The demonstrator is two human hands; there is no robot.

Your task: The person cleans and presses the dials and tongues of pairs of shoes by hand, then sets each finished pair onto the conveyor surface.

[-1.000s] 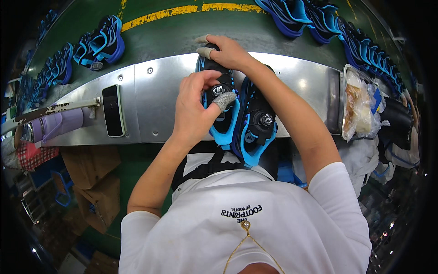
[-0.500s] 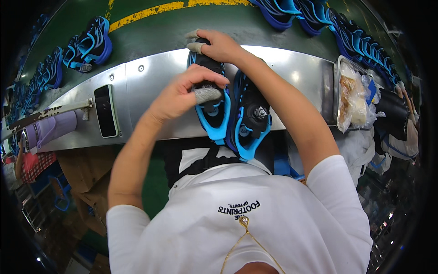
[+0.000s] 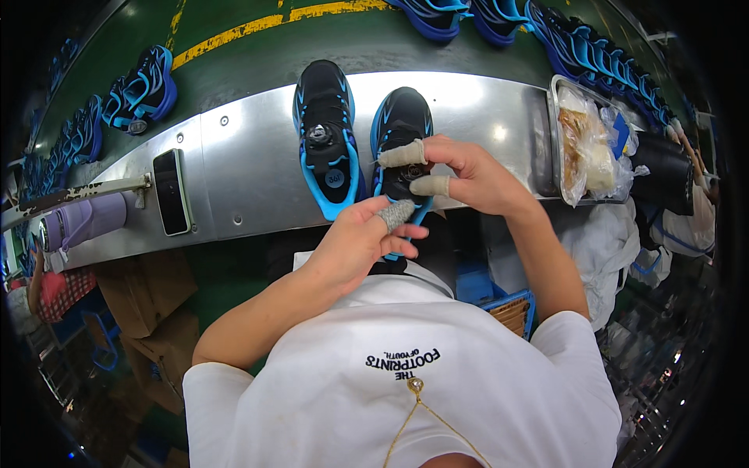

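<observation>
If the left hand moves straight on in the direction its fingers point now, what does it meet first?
Most likely the right-side black and blue shoe: the left hand points up and right at its heel end, just below the right hand. Depth is unclear.

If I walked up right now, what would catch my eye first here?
Probably the two black-and-blue shoes side by side on the shiny metal ledge in the middle: the left shoe lies untouched, while both hands work at the right shoe. The right hand has taped fingertips on it, and the left hand touches its near end. More blue shoes line the green belt beyond.
</observation>
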